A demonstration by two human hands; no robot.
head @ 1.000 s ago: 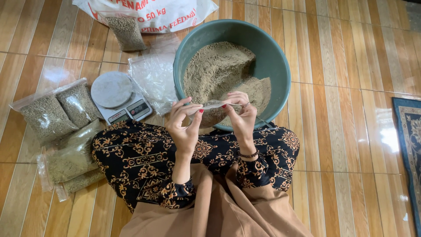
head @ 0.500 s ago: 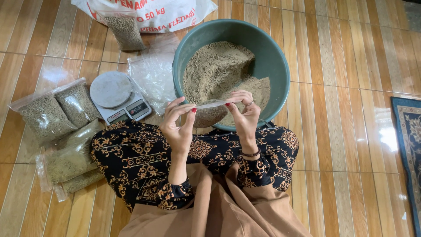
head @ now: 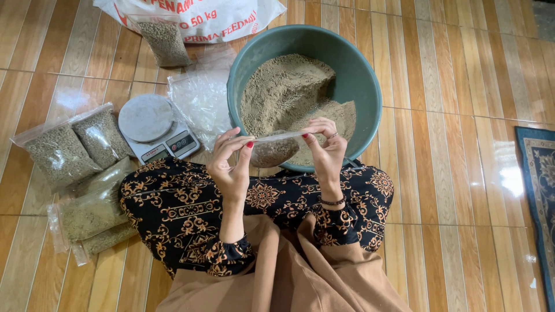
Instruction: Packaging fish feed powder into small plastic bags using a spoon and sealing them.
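Note:
My left hand (head: 231, 162) and my right hand (head: 325, 147) pinch the two ends of the top edge of a small clear plastic bag (head: 273, 150), partly filled with tan granular feed. The bag hangs between them, stretched flat at its mouth, over the near rim of a large teal basin (head: 370, 104). The basin holds a heap of the same tan feed (head: 289, 92). I sit cross-legged on the floor in dark patterned trousers, with the basin in front of my knees.
A white digital scale (head: 151, 126) stands left of the basin, with a pile of empty clear bags (head: 199, 98) beside it. Several filled bags (head: 63, 153) lie at the far left. A big white sack (head: 191, 17) lies behind. A dark rug (head: 537, 190) edges the right.
Both hands have slid slightly along the bag's top edge, pressing it flat; the bag stays over the basin's near rim.

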